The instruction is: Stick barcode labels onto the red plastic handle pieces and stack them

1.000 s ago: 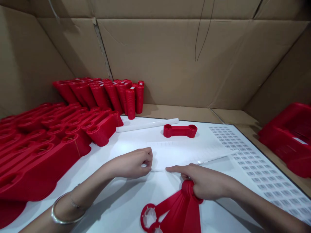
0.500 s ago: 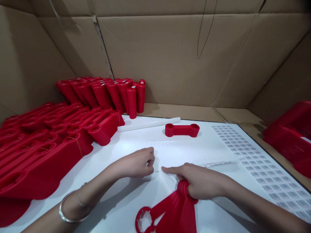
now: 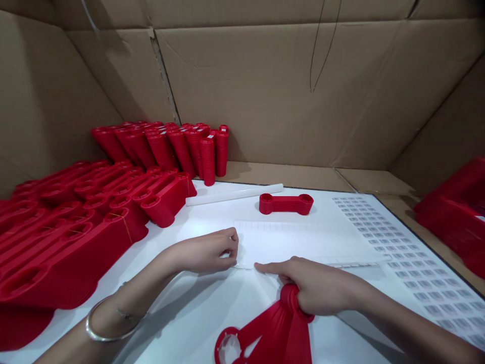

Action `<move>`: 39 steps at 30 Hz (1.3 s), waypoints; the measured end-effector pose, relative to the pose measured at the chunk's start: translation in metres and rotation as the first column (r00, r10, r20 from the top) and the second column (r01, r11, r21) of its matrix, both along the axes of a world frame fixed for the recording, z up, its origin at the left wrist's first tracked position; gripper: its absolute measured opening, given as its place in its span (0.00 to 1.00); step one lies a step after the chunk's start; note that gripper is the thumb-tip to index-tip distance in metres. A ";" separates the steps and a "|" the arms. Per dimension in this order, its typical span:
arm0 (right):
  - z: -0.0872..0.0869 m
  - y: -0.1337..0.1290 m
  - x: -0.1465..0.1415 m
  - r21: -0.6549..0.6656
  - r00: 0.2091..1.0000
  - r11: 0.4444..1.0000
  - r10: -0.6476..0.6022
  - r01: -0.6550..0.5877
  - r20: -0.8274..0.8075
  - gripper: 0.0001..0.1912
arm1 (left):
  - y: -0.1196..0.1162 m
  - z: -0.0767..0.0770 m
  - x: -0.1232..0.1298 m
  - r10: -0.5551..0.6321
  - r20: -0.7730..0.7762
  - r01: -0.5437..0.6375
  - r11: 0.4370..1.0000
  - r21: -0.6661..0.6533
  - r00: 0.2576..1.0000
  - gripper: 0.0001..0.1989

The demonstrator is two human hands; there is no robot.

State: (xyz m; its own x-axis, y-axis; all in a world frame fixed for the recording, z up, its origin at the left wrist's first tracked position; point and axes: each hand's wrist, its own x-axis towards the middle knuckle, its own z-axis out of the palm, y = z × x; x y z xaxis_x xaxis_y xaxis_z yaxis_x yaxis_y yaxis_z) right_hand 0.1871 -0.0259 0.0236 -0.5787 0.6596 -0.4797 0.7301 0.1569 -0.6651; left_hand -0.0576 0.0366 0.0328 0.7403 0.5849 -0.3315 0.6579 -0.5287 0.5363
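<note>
A white sheet of labels point(image 3: 288, 242) lies on the white table in front of me. My left hand point(image 3: 212, 251) is closed at the sheet's near left corner, thumb and index finger pinched on its edge. My right hand point(image 3: 314, 283) stretches its index finger to the sheet's near edge, while the other fingers curl round the end of a fanned stack of red plastic pieces point(image 3: 278, 328). That stack reaches down to the bottom of the view, and its left end has a round ring.
Stacked red pieces point(image 3: 94, 253) cover the left side, with upright red stacks point(image 3: 162, 149) behind. A white roll point(image 3: 235, 194) and a small red stack point(image 3: 286, 203) lie beyond the sheet. Printed labels point(image 3: 409, 263) and a red object point(image 3: 454, 212) are at right, cardboard walls point(image 3: 265, 91) behind.
My left hand has shifted slightly left at the sheet's corner, its fingertips lower at the edge. The whole view has moved a little; my right hand keeps its pose.
</note>
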 end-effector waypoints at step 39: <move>-0.014 -0.043 0.011 0.062 0.932 0.981 0.193 -0.183 -0.307 0.21 | -0.003 -0.017 0.155 -0.280 0.004 0.249 0.861 0.444 0.960 0.25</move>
